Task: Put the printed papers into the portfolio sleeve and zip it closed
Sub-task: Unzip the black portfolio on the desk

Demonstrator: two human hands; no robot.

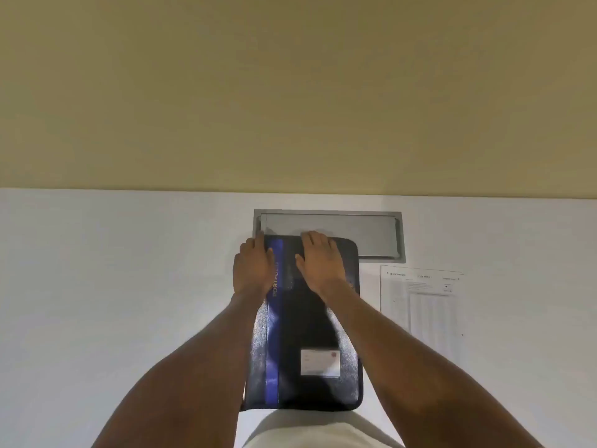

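Head view, looking down along both bare forearms. A dark, rectangular portfolio sleeve [310, 321] with rounded corners lies flat on a smooth white table [113, 302], its long side running away from the person and its near end at the table's front edge. Its surface has a slight sheen and a fine grain; a blue stripe [274, 318] bearing pale lettering runs lengthwise near its left side, and a small white rectangular card [320, 362] sits behind a clear pocket at the lower right. The left hand [253, 266] rests at the sleeve's far left corner, fingers curled over the edge; whether it pinches anything cannot be told. The right hand [319, 260] lies palm-down and open on the far end of the sleeve, fingers spread flat and reaching its far edge. Just beyond the sleeve, a grey, matte metal hatch [355, 231] of oblong shape is set flush into the table, and the sleeve's far end overlaps it. The printed papers [423, 305], thin white sheets with faint text and ruled columns, lie flat on the table just beside the sleeve's right edge, apart from both hands. A plain beige wall [290, 92] rises behind the table.
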